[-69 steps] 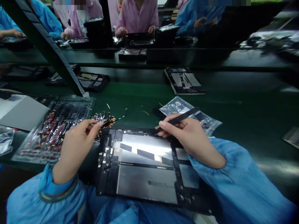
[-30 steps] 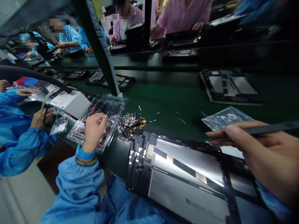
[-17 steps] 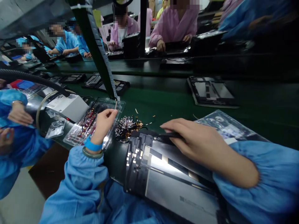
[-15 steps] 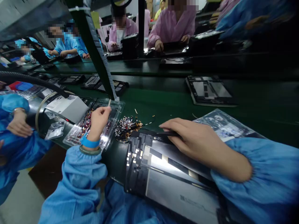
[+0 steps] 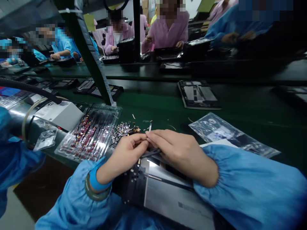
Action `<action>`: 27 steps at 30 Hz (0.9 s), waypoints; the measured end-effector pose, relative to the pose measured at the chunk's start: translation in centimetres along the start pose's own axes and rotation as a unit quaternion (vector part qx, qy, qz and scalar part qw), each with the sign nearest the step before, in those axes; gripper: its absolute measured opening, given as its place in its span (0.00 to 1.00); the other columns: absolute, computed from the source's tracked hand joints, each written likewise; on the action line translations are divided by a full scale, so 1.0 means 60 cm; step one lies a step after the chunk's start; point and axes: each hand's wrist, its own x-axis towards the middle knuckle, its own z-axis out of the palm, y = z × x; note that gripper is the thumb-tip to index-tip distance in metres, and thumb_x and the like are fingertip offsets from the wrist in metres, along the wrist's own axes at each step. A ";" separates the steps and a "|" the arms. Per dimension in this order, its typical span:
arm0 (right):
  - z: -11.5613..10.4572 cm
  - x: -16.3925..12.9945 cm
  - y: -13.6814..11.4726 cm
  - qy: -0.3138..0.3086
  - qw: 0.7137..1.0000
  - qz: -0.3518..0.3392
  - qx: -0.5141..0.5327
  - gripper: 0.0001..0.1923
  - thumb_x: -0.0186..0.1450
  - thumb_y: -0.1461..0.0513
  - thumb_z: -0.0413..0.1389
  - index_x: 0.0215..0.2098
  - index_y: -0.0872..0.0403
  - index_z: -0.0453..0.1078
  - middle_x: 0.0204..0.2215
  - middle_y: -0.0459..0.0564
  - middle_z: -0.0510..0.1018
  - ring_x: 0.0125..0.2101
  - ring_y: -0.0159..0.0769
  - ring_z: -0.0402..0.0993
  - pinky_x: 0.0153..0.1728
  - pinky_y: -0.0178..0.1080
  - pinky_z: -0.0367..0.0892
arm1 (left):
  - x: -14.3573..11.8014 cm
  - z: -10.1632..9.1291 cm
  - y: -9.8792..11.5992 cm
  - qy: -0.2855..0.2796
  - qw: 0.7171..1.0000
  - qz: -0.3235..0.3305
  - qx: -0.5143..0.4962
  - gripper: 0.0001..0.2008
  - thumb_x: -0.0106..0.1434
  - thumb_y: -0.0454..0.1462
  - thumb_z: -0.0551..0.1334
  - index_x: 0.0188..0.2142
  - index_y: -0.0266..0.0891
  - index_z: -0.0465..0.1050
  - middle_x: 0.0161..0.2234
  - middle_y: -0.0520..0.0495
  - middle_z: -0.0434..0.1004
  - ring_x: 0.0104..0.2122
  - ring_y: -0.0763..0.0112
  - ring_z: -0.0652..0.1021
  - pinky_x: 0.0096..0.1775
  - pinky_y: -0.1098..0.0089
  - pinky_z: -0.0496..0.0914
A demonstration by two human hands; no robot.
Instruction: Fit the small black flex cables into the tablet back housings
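An open tablet back (image 5: 163,191) with a silver panel and black frame lies in front of me at the table's near edge. My left hand (image 5: 126,153) and my right hand (image 5: 177,150) meet above its top left corner. Between their fingertips they pinch a thin small part (image 5: 150,127) with a pale tip. A black tool (image 5: 151,153) lies under my right hand's fingers. Just left of my hands sits a heap of small connector parts (image 5: 123,129). A clear plastic tray (image 5: 90,135) of red and black parts stands further left.
A clear bag (image 5: 230,134) lies at right on the green belt (image 5: 163,105), another tablet (image 5: 198,94) beyond it. A white box (image 5: 59,113) and black hose (image 5: 28,88) are at left, beside a co-worker's blue sleeve (image 5: 14,159). A slanted post (image 5: 88,60) rises behind the tray. People sit across.
My left hand left the clear tray with a small part and came right to meet my right hand over the tablet's corner. The view swung slightly left.
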 end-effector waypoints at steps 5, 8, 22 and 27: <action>-0.008 -0.003 -0.007 0.001 0.991 -0.057 -0.118 0.14 0.67 0.72 0.46 0.42 0.69 0.73 0.39 0.63 0.80 0.30 0.38 0.78 0.24 0.36 0.73 | -0.002 0.014 0.003 0.015 1.000 0.004 -0.018 0.11 0.58 0.37 0.60 0.40 0.37 0.77 0.35 0.48 0.81 0.34 0.69 0.79 0.40 0.70 0.74; -0.011 -0.007 -0.004 -0.004 0.987 -0.067 -0.149 0.15 0.66 0.72 0.46 0.42 0.70 0.73 0.40 0.66 0.79 0.28 0.39 0.79 0.22 0.37 0.72 | 0.004 0.016 -0.001 0.011 1.000 0.002 -0.001 0.12 0.58 0.38 0.61 0.40 0.38 0.78 0.33 0.48 0.81 0.31 0.69 0.79 0.38 0.69 0.74; -0.016 -0.031 -0.004 0.013 0.991 -0.030 -0.131 0.11 0.66 0.72 0.49 0.38 0.66 0.74 0.33 0.60 0.81 0.28 0.36 0.77 0.26 0.34 0.71 | -0.008 0.044 0.000 0.077 0.965 0.124 0.219 0.14 0.62 0.35 0.56 0.44 0.43 0.77 0.40 0.48 0.81 0.39 0.65 0.80 0.42 0.69 0.72; -0.036 -0.040 0.008 0.032 0.994 0.101 0.007 0.10 0.66 0.68 0.49 0.27 0.55 0.68 0.22 0.47 0.75 0.22 0.30 0.72 0.25 0.31 0.67 | 0.001 0.026 0.000 0.037 0.994 0.027 0.100 0.09 0.59 0.34 0.60 0.37 0.42 0.78 0.35 0.47 0.82 0.35 0.66 0.80 0.32 0.72 0.72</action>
